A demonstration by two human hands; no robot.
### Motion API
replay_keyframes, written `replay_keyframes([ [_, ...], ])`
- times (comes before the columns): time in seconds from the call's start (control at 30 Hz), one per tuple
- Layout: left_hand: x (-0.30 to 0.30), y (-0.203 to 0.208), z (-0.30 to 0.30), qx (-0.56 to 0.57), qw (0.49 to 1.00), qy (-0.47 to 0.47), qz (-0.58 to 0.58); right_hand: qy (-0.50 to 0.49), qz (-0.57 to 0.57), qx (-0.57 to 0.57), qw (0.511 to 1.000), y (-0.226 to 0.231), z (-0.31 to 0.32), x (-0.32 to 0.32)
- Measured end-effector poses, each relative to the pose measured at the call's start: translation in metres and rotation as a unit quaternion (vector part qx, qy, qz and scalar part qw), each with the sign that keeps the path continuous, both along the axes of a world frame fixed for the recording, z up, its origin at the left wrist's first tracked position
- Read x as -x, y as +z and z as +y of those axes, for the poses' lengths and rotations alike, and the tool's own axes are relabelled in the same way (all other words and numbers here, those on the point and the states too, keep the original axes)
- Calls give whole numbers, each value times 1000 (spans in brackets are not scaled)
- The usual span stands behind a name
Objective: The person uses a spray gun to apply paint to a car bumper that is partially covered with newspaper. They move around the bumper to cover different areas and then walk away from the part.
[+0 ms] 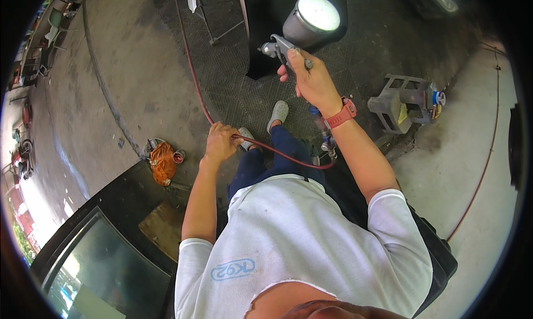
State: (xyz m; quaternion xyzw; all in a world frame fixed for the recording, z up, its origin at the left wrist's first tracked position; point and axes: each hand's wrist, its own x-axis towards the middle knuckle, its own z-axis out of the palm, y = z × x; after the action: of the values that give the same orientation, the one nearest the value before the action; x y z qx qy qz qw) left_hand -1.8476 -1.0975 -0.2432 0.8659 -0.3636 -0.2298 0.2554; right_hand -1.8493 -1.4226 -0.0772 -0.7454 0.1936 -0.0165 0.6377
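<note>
My right hand (312, 80) is closed round the handle of a metal spray gun (284, 46), with a red watch on that wrist. On top of the gun sits a metal paint cup (300, 27) with a pale, bright lid. Just beyond the gun is a black glossy panel (261, 8); I see a gap in the picture but cannot tell whether they touch. My left hand (221, 143) grips a dark red air hose (277, 152). The hose loops right to a fitting with a blue part (327, 144) below my right wrist, and runs away forward on the left.
A grey plastic stool (391, 105) with cans stands at the right. An orange cloth (163, 163) lies beside a small red can (179, 156) at the left. A dark car body with a window (105, 269) fills the lower left. A metal stand (214, 40) stands ahead.
</note>
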Motion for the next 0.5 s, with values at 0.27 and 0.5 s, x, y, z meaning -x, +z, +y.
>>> replay_keyframes([
  [0.27,-1,-6,-28,35,999,-36,-1,-76,71,22,994,-34,-66,25],
  [0.5,4,-17,-94,18,999,-41,9,-203,69,45,976,-50,-185,45],
])
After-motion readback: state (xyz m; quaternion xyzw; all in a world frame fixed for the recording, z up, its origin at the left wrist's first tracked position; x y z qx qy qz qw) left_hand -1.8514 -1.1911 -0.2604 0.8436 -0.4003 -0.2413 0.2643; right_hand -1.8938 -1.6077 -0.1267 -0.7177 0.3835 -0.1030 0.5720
